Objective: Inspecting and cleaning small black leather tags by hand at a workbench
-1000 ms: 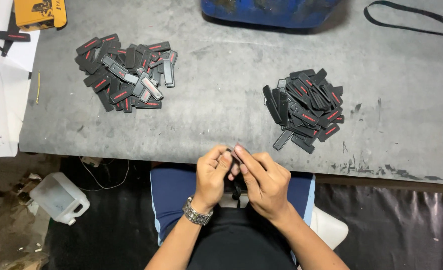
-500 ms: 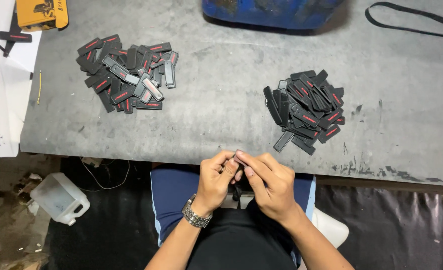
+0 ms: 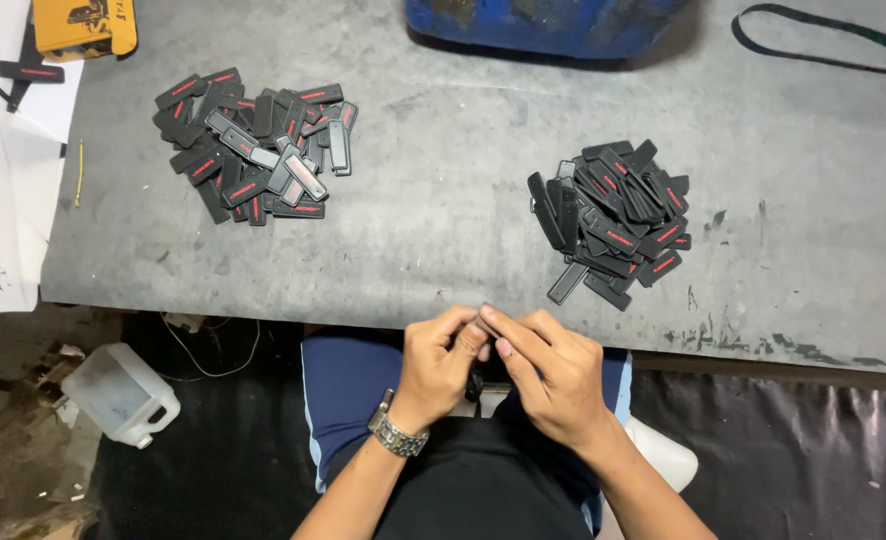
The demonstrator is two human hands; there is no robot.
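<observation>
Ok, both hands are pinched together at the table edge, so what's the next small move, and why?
Probably finish pressing the small dark piece together. Left hand and right hand both pinch it, mostly hidden, above the lap. The two piles, left pile and right pile, lie untouched on the table.

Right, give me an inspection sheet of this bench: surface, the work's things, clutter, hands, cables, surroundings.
Surface: grey table, scuffed and stained, chipped marks near its front edge.
Work's things: left pile of black tags with red marks, some lying grey side up; right pile of black tags; one small dark piece pinched between both hands, mostly hidden.
Clutter: yellow box at the far left corner; blue container at the far edge; white sheets on the left.
Hands: left hand, wristwatch on it, and right hand meet fingertip to fingertip over the lap.
Cables: black strap at far right; thin wire under the table.
Surroundings: translucent plastic jug on the floor, dark sheeting on the right.
</observation>
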